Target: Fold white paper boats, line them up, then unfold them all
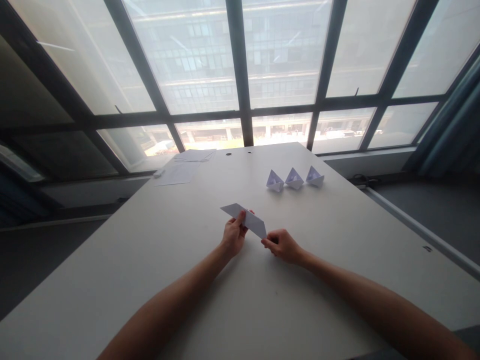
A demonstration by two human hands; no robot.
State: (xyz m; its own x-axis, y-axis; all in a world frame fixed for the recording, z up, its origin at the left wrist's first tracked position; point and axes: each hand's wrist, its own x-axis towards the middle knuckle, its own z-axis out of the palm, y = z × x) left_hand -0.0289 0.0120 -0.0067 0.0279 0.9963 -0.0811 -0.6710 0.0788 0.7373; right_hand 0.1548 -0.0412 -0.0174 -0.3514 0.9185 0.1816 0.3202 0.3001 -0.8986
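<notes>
My left hand grips a folded strip of white paper near its middle, with the thumb on top. The strip slants across above the white table, its long shape pointed at both ends. My right hand reaches in from the right, and its fingertips pinch the strip's lower end. Beyond the hands, three small folded white paper boats stand in a row on the tabletop.
Loose paper sheets and a stack of paper lie at the far left of the table, with a small white object at its edge. Large windows rise behind the table, and a dark cable lies beyond its right edge.
</notes>
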